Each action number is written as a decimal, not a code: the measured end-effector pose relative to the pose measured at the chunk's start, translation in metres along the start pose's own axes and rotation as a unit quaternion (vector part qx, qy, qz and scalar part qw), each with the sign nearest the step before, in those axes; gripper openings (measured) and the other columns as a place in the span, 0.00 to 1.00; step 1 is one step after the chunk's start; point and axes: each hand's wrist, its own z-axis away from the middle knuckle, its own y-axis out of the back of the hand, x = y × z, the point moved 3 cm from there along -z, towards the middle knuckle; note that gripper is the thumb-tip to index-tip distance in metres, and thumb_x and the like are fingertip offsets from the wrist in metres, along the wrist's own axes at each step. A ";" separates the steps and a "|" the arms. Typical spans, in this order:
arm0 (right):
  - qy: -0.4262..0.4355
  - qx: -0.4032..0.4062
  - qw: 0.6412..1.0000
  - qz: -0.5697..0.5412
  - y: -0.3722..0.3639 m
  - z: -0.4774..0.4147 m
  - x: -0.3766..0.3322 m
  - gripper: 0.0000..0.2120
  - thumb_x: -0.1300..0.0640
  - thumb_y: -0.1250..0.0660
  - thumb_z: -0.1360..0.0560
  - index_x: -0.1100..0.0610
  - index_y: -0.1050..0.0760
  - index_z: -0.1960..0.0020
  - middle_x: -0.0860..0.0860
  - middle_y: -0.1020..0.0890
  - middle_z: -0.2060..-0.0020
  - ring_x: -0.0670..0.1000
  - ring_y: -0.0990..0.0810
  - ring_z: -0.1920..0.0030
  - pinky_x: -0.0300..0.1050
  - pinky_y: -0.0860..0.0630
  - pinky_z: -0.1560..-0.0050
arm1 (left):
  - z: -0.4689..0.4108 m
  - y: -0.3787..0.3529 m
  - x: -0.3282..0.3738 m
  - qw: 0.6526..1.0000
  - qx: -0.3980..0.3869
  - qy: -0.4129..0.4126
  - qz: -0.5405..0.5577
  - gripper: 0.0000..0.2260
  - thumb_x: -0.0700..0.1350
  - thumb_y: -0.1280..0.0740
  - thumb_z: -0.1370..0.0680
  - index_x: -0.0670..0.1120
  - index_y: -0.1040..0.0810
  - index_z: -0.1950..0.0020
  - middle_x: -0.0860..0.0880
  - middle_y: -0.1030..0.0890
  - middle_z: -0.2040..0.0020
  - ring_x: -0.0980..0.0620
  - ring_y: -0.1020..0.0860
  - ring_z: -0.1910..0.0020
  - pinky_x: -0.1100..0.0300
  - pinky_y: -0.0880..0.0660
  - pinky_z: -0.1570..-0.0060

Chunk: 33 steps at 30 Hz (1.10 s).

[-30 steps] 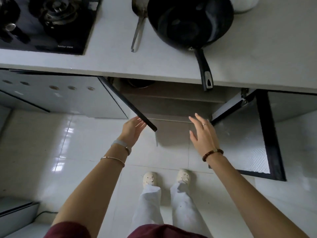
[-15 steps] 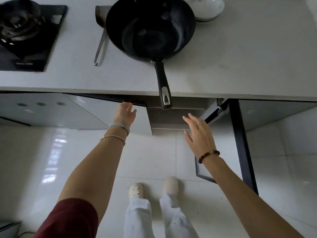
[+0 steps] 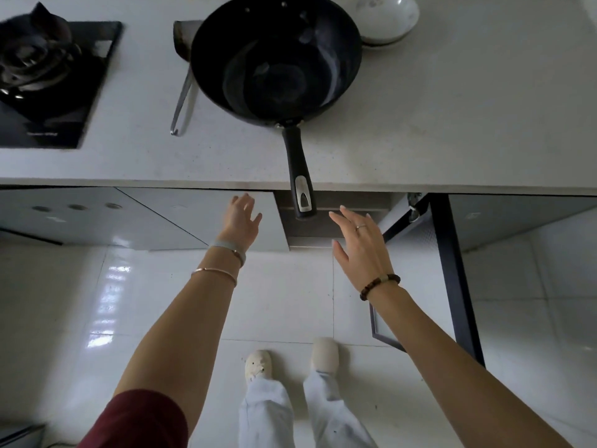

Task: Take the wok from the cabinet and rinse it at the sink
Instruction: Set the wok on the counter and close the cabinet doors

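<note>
Already the wok (image 3: 274,69) is being left on the counter (image 3: 452,124), out of the cabinet, its handle (image 3: 298,169) overhanging the edge, probably so that both hands are being kept free for the doors. The left hand (image 3: 240,218), fingers spread, is being held against the nearly shut left door (image 3: 193,221), seemingly to press it home. The right hand (image 3: 358,244), fingers straight and holding nothing, is being held just under the handle, beside the wide-open right door (image 3: 452,270). No sink is being shown.

Maroon sleeve (image 3: 139,418), pale trousers (image 3: 268,412), cream shoes (image 3: 258,363); bead bracelet (image 3: 379,286), ring (image 3: 361,227), bangle (image 3: 214,273), grey wristband (image 3: 227,248).
</note>
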 end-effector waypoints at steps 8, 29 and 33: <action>-0.149 -0.006 0.988 -0.048 0.048 0.059 0.058 0.22 0.57 0.37 0.23 0.55 0.31 0.30 0.55 0.28 0.33 0.55 0.28 0.35 0.49 0.28 0.36 | 0.082 -0.068 -0.083 0.985 -0.076 -0.048 -0.147 0.15 0.39 0.41 0.18 0.44 0.28 0.32 0.46 0.25 0.34 0.46 0.28 0.33 0.56 0.32 0.35; -0.494 -0.028 0.850 -0.182 0.059 0.208 0.156 0.10 0.58 0.40 0.22 0.60 0.21 0.54 0.56 0.21 0.65 0.52 0.25 0.63 0.47 0.23 0.61 | 0.165 -0.186 -0.118 0.668 -0.228 -0.415 -0.574 0.19 0.49 0.36 0.20 0.45 0.29 0.30 0.45 0.26 0.32 0.43 0.29 0.32 0.46 0.42 0.26; -0.514 -0.024 0.845 -0.145 0.058 0.208 0.145 0.19 0.60 0.46 0.20 0.58 0.34 0.69 0.50 0.34 0.75 0.50 0.34 0.71 0.37 0.39 0.74 | 0.164 -0.170 -0.113 0.661 -0.225 -0.418 -0.581 0.19 0.49 0.36 0.20 0.46 0.29 0.29 0.46 0.25 0.33 0.44 0.29 0.32 0.48 0.43 0.26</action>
